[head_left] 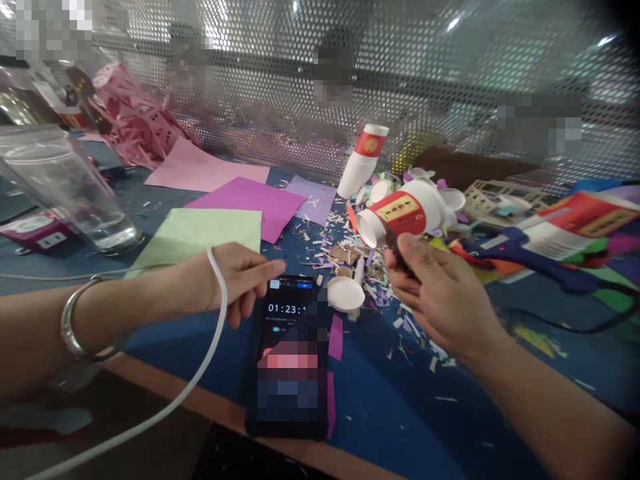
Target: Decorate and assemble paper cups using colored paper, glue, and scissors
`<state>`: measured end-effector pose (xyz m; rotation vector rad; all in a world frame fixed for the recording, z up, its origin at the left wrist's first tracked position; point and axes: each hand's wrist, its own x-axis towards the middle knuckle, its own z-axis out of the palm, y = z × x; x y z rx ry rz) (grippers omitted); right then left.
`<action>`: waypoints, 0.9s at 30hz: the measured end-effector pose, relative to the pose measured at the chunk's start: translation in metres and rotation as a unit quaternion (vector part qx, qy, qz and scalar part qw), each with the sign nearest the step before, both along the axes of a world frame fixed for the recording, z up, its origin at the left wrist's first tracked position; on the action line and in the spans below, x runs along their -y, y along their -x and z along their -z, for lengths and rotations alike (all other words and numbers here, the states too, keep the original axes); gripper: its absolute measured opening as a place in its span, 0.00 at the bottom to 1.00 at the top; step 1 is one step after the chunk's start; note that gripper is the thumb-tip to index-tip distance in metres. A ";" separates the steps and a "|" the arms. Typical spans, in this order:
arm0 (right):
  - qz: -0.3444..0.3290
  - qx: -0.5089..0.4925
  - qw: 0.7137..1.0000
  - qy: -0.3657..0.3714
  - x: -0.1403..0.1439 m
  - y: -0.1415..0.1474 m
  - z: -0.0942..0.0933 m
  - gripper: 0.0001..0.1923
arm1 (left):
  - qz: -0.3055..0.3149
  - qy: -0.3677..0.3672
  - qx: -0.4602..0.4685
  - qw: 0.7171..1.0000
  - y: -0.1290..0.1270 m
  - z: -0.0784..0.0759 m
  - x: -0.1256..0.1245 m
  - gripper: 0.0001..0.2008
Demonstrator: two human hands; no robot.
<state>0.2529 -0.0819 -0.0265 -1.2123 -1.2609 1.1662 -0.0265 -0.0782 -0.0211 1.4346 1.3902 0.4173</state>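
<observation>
My left hand [240, 277] rests with relaxed fingers touching the phone [290, 353]. My right hand [440, 293] pinches scissors [395, 250] beside the paper cup [405, 213].

The paper cup [407, 212] is white with a red band and a yellow label (its print too blurred to read). Pink [207, 168], magenta [250, 203], lilac [315, 197] and pale green sheets [200, 230] lie on the dark blue tabletop [400, 407]. The phone [293, 353] is black, the cable [210, 340] white.
</observation>
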 end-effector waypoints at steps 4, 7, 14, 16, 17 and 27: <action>-0.004 -0.006 1.000 0.004 0.001 0.003 0.001 0.23 | -0.081 -0.182 0.145 0.969 -0.035 -0.012 -0.020 0.07; -0.005 -0.017 1.000 0.017 0.001 0.005 0.002 0.24 | -0.075 -0.133 0.311 0.938 -0.063 -0.014 -0.035 0.10; -0.001 -0.026 0.999 0.025 0.000 0.007 0.001 0.25 | 0.032 0.027 0.463 0.886 -0.100 -0.004 -0.052 0.07; 0.004 -0.027 0.999 0.020 0.000 0.007 0.002 0.24 | 0.042 0.019 0.491 0.870 -0.103 0.000 -0.054 0.05; 0.006 -0.030 0.999 0.017 0.000 0.007 0.002 0.24 | 0.042 0.010 0.501 0.864 -0.104 0.002 -0.054 0.05; 0.000 -0.005 1.000 0.007 0.003 0.010 0.004 0.24 | 0.041 -0.039 0.534 0.844 -0.101 0.017 -0.050 0.11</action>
